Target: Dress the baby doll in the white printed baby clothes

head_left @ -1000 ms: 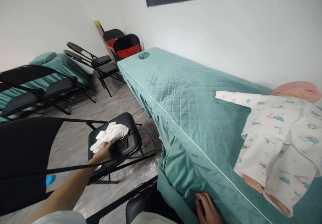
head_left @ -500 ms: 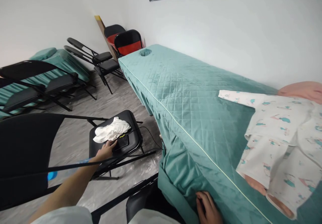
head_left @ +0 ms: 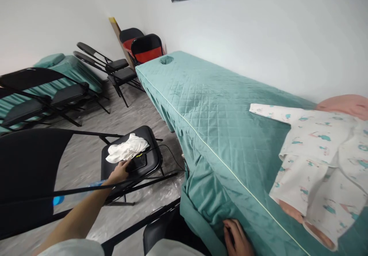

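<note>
My left hand reaches out to the seat of a black folding chair. Its fingers are stretched forward at the lower edge of a crumpled white cloth. Right beside the fingertips lies a flat black device with a small yellow mark and a dark cable. My right hand rests on the teal cover at the bottom of the view, fingers loosely curled together and nothing seen in them. A doll's body in white patterned pyjamas lies on the teal quilted bed to the right.
Close on my left, a black chair back and frame cross in front of my forearm. A bottle with a blue cap shows behind it. More folding chairs and another teal-covered bed stand farther back. The wall borders the bed.
My left hand has shifted slightly left on the chair seat, and the finger that stood apart over the device has drawn back. The right hand, cloth and pyjamas look the same.
</note>
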A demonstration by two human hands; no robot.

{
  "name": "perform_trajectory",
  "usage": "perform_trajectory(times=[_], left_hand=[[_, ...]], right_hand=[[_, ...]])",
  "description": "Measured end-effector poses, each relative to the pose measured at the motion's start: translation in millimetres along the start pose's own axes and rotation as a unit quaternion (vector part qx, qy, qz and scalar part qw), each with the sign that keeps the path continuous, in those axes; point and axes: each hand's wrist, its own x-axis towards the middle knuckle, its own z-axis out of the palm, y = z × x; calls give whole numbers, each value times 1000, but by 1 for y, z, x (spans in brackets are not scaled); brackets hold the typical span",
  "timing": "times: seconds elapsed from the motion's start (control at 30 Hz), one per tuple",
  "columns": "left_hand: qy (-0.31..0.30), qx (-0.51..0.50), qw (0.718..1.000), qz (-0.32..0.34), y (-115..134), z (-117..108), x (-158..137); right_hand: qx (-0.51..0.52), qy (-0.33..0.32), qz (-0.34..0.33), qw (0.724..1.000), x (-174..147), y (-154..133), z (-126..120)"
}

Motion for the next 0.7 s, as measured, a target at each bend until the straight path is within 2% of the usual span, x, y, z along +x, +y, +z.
perform_trajectory(times=[0.3, 0.47, 0.6, 0.7], left_hand=[[-36, 54, 996, 68, 8, -15, 15], [-31, 79, 994, 74, 7, -17, 16], [-26, 74, 993, 89, -3, -14, 17], [-34, 63, 990, 122, -19, -23, 17]], right_hand=[[-2, 8, 5, 1000, 1, -1, 1], [-4, 16, 14, 1000, 0, -3, 1], [1, 5, 32, 999, -1, -4, 0], [11, 10, 60, 998, -3, -4, 3]])
